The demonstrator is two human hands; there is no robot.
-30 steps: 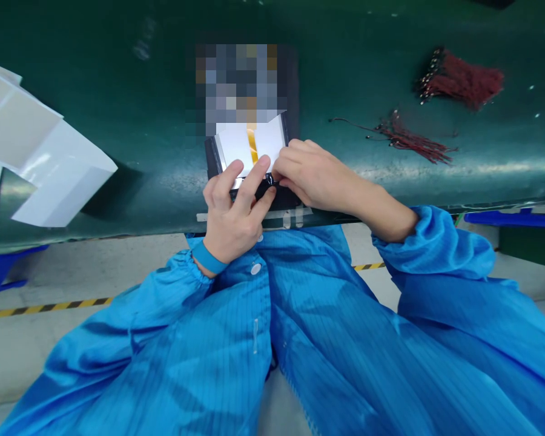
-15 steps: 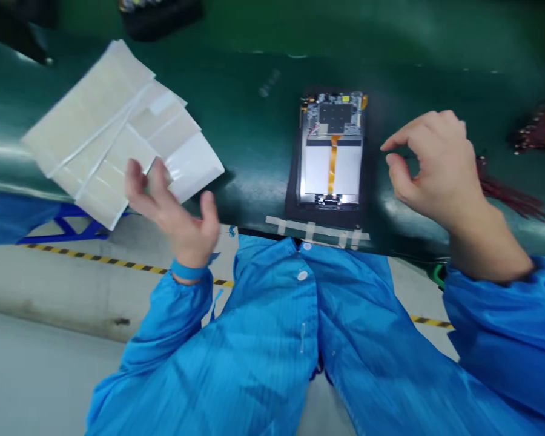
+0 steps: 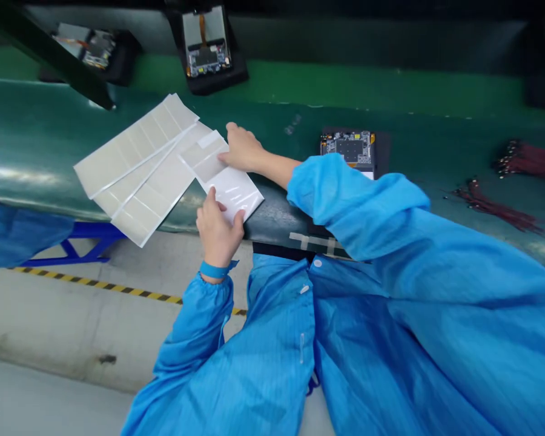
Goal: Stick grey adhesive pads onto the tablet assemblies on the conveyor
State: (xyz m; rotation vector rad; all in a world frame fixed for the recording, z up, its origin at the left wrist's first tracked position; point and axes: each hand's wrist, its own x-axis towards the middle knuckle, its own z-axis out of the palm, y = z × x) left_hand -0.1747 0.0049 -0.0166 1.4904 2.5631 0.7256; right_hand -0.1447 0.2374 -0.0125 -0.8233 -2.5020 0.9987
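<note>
Several white adhesive-backed sheets (image 3: 136,169) lie fanned out on the green conveyor belt (image 3: 36,145). My left hand (image 3: 218,233) pinches the lower edge of a glossy white sheet (image 3: 234,194). My right hand (image 3: 243,151) reaches across and rests on a pale sheet (image 3: 204,157) at the right of the pile. An opened phone in a black holder, its circuit board (image 3: 347,148) showing, lies to the right. My right sleeve (image 3: 358,209) hides its lower part.
Further phones in black holders (image 3: 206,45) (image 3: 91,45) sit beyond the belt. Bundles of dark red wires (image 3: 529,160) (image 3: 493,206) lie at the right. Strips of tape (image 3: 315,243) mark the belt's near edge. A blue metal frame (image 3: 86,242) stands below it.
Both hands have left the phone and now touch the white sheets. My right arm has swung across to the left, over the phone. The view has turned, moving the sheets towards the middle.
</note>
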